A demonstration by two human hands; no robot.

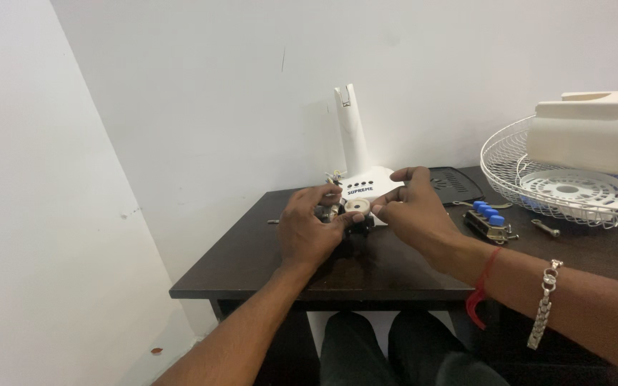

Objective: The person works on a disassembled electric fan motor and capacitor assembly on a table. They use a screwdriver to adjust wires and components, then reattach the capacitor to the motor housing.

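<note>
My left hand grips a small dark part with a cream round dial just in front of a white fan base with an upright neck. My right hand pinches the same small part from the right, fingertips meeting the left thumb. A bunch of wires shows at the base's left side. The underside of the part is hidden by my fingers.
A dark wooden table stands against a white wall. A switch block with blue buttons lies right of my hands, a black plastic cover behind it. A white wire fan guard with a cream motor housing sits at the far right, a small wrench near it.
</note>
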